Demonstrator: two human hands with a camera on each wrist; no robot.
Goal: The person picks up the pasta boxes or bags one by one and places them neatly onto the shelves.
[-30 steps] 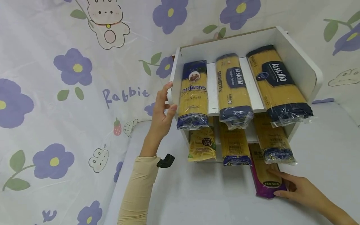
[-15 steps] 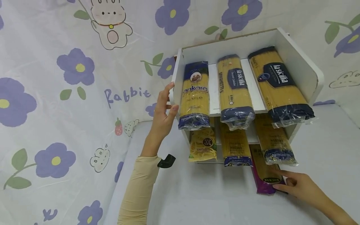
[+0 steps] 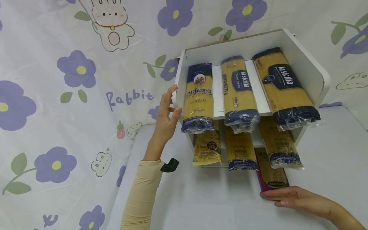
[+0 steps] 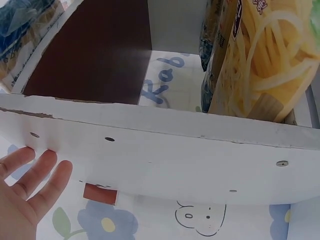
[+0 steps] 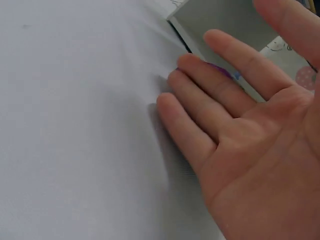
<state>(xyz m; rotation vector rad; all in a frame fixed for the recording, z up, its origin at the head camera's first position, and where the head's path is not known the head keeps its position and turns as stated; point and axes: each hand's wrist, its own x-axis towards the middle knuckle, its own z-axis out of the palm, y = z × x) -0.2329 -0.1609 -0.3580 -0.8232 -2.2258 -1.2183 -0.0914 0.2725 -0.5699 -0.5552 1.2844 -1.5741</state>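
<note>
A white two-tier shelf [image 3: 310,64] holds packs of spaghetti. My left hand [image 3: 166,119] is at its left side, and in the left wrist view the fingertips [image 4: 62,170] touch the outer side panel [image 4: 165,160]. Low on the right, a purple-ended spaghetti pack [image 3: 271,174] lies on the white surface, its back part hidden under the shelf. My right hand [image 3: 299,199] has its fingers stretched out flat along the front end of that pack. In the right wrist view the right hand [image 5: 250,135] shows its palm, and only a sliver of purple appears behind the fingers.
The upper tier bears an Ankara pack [image 3: 199,99] and two La Sicilia packs [image 3: 240,91]. On the lower tier are a yellow pasta bag [image 3: 207,148] and two blue-ended spaghetti packs [image 3: 241,147], jutting past the edge. A flowered cloth [image 3: 115,70] hangs behind.
The purple-ended pack has slid back, further under the shelf. My right hand has gone from fingers on the pack's top and side to straight fingers across its front end. The left hand stays put.
</note>
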